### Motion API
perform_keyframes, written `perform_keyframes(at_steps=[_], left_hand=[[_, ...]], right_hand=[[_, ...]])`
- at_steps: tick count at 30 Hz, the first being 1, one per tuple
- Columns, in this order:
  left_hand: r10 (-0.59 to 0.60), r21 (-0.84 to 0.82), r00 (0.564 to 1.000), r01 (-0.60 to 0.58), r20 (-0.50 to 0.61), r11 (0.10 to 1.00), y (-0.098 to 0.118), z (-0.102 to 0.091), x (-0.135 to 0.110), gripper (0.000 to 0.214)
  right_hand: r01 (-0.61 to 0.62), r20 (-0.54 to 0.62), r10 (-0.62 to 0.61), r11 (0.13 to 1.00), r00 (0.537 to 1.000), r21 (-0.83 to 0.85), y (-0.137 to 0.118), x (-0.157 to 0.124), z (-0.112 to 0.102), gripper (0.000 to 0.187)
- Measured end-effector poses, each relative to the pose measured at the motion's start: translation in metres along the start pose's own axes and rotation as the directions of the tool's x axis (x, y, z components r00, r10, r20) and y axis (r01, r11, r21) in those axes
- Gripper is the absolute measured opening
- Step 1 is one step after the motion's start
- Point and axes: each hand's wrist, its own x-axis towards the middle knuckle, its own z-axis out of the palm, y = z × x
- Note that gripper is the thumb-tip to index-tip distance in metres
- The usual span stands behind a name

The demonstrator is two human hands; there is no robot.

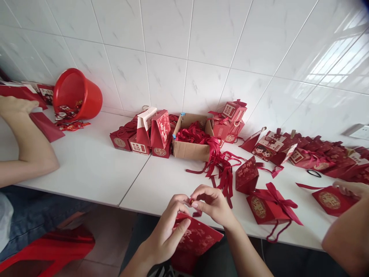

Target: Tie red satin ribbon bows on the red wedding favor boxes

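Our left hand (168, 227) grips a red card box (200, 235) under its thumb, and our right hand (215, 204) pinches a small red end (191, 201), perhaps ribbon, just above that box; no tied bow shows on this one, so we judge it unfinished. Right of our right hand stands a bowed box (259, 211) that looks complete, while beyond both hands a carton (190, 151) spills plenty of loose ribbons (223, 166). The white table (95, 161) reaches from our hands to a tiled wall (167, 77), with a tipped red bucket (95, 94) far to their left.
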Motion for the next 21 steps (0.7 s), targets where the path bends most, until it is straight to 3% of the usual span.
perform_keyframes(at_steps=[2,5,11,16,21], left_hand=[[0.016,-0.002,1.000,-0.016,0.016,1.000,0.003,-0.002,0.000,0.009],[0.004,-0.011,1.000,-0.004,0.018,1.000,0.005,-0.006,-0.002,0.010],[0.006,0.000,1.000,-0.006,-0.010,1.000,0.007,-0.008,-0.007,0.011],[0.062,0.023,0.998,-0.063,0.032,0.998,0.012,-0.009,-0.010,0.010],[0.040,0.053,0.997,-0.044,0.069,0.998,0.012,-0.009,-0.014,0.011]], right_hand=[[0.029,0.025,-0.027,0.997,0.999,-0.067,-0.001,-0.002,-0.001,0.025],[0.096,0.011,-0.095,0.983,0.995,-0.159,-0.003,-0.004,-0.001,0.021],[0.170,-0.114,-0.183,0.979,0.976,-0.110,-0.004,-0.006,0.003,0.014],[0.145,-0.191,-0.157,0.986,0.969,-0.077,-0.004,-0.008,0.008,0.011],[0.119,-0.242,-0.106,0.992,0.965,0.040,-0.003,-0.010,0.013,0.010]])
